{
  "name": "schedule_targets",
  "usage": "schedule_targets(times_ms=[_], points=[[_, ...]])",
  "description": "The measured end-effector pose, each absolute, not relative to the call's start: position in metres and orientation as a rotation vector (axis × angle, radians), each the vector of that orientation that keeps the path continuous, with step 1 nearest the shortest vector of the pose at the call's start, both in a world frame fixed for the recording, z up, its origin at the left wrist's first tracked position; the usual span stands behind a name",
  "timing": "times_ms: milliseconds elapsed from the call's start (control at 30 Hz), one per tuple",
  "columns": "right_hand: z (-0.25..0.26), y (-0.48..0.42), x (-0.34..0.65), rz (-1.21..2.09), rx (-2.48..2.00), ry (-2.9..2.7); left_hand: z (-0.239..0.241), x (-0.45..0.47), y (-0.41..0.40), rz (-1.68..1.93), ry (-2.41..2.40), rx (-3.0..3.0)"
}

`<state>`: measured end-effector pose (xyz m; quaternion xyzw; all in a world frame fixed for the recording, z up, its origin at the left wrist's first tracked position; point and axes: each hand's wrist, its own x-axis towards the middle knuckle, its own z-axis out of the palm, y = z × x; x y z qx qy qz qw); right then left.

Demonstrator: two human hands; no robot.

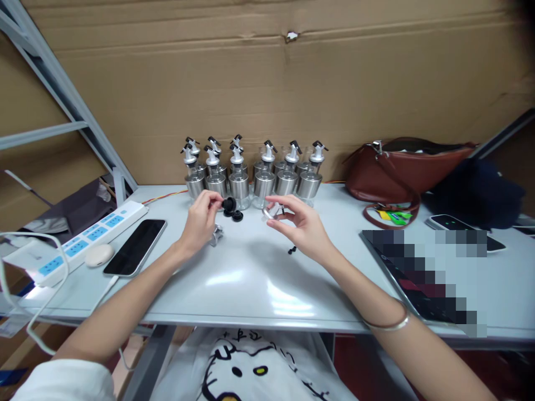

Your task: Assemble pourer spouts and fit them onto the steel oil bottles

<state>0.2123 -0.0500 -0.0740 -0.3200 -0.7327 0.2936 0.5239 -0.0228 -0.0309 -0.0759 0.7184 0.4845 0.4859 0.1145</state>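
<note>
My left hand is raised over the table, its fingers pinched on a small black round cap. A second black cap lies on the table just beside it, and a small silver part rests below my left palm. My right hand holds a small silver and clear spout piece between thumb and fingers. A tiny black bit lies on the table under my right hand. Several glass and steel dispenser bottles stand in rows right behind both hands.
A white power strip, a white oval case and a black phone lie at the left. A brown bag and a dark cloth sit at the back right, with another phone. Cardboard walls the back.
</note>
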Motion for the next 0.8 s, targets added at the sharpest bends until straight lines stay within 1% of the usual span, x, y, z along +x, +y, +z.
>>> schedule_targets(times_ms=[67, 200, 367, 633, 800], points=[[-0.074, -0.049, 0.212, 0.748, -0.787, -1.693, -0.079, -0.011, -0.041, 1.4, 1.239, 1.928], [-0.072, -0.048, 0.213, 0.757, -0.853, -1.623, -0.086, 0.007, -0.054, 1.224, 0.998, 1.547], [-0.069, -0.05, 0.211, 0.986, -0.747, -1.506, -0.087, 0.012, -0.057, 1.174, 0.899, 1.253], [-0.072, -0.052, 0.21, 1.04, -0.728, -1.572, -0.086, 0.013, -0.057, 1.211, 0.823, 1.121], [-0.073, -0.053, 0.209, 0.912, -0.68, -1.655, -0.087, 0.014, -0.059, 1.169, 0.8, 1.079]])
